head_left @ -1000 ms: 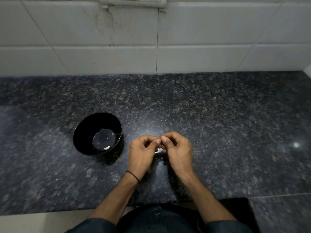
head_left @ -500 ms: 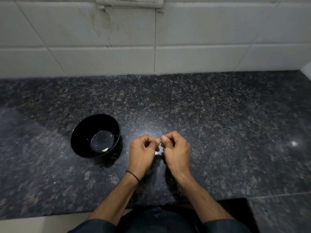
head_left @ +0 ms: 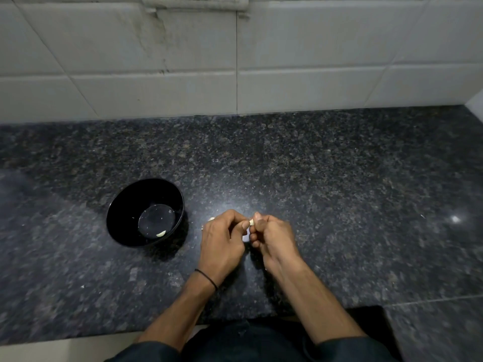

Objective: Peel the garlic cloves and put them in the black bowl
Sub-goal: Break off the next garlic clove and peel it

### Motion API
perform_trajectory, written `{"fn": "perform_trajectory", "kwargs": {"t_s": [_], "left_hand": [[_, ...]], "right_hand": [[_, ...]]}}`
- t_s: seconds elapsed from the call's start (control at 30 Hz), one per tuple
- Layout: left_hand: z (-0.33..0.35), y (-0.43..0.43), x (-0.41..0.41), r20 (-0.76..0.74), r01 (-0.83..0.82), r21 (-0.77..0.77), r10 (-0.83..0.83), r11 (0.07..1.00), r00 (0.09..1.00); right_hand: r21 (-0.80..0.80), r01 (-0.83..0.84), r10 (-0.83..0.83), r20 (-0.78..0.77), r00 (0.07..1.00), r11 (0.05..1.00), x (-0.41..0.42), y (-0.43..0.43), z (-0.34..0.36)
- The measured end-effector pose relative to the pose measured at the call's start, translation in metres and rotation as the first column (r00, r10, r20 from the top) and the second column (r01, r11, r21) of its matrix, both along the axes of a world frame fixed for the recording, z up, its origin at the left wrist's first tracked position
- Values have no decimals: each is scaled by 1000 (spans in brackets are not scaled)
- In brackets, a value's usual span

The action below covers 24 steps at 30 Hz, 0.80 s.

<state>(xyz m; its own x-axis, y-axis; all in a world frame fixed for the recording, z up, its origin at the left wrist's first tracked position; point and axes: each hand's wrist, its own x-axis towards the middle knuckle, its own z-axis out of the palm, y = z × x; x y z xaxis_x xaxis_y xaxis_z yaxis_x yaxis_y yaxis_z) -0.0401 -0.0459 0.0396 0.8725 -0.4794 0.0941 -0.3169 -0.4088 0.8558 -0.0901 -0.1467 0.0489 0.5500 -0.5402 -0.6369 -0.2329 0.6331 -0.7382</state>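
Left hand (head_left: 222, 242) and right hand (head_left: 275, 241) meet over the granite counter (head_left: 339, 192), both pinching one garlic clove (head_left: 251, 222) at the fingertips. Black bowl (head_left: 125, 212) stands at their 9 o'clock, near but apart. One peeled clove (head_left: 161, 233) lies at 5 o'clock on its floor.

Worn on the head, wide-angle, looking forward and steeply down onto a dark granite counter (head_left: 339, 178) filling the middle and lower frame. Facing a white tiled wall (head_left: 313, 48) across the upper third. Close in, with forearms entering from the bottom edge and the left hand (head_left: 222, 241) and right hand (head_left: 274, 239) meeting at a garlic clove (head_left: 251, 222) just below centre
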Motion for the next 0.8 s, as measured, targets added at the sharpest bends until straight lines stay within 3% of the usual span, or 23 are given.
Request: {"fn": "perform_trajectory", "kwargs": {"t_s": [0.07, 0.13, 0.17, 0.23, 0.3, 0.37, 0.5, 0.67, 0.73, 0.8], "left_hand": [[-1, 0, -1, 102, 23, 2, -23, 1000, 995], [-1, -1, -3, 75, 12, -7, -11, 1000, 997], [-2, -2, -4, 7, -12, -15, 12, 1000, 1000], [-5, -4, -1, -159, -60, -38, 53, 997, 986], [-6, -6, 2, -324, -87, -97, 51, 992, 945], [-1, -10, 3, -476, -142, -170, 45, 975, 879], [9, -13, 0, -650, -223, -238, 15, 945, 760], [12, -10, 0, -733, -255, -241, -4, 936, 680], [12, -10, 1, -713, -257, -226, 20, 940, 701], [10, -9, 4, -620, -213, -208, 40, 955, 784]], "right_hand": [[108, 20, -20, 4, 1000, 994, 2, -1, -3], [147, 40, -42, 16, 999, 988, 2, -1, -3], [104, 40, -42, 17, 999, 994, 2, 0, -4], [-142, 16, -16, 4, 1000, 990, -2, 4, -8], [-446, -34, 31, -14, 999, 894, -7, 5, -11], [-619, -68, 72, -18, 997, 783, -10, 4, -14], [-711, -61, 103, 16, 995, 700, -13, 4, -13], [-761, -89, 141, 3, 990, 643, -17, 5, -14], [-814, -123, 185, -19, 983, 568, -18, 5, -13], [-857, -135, 218, -28, 976, 497, -20, 6, -11]]}}
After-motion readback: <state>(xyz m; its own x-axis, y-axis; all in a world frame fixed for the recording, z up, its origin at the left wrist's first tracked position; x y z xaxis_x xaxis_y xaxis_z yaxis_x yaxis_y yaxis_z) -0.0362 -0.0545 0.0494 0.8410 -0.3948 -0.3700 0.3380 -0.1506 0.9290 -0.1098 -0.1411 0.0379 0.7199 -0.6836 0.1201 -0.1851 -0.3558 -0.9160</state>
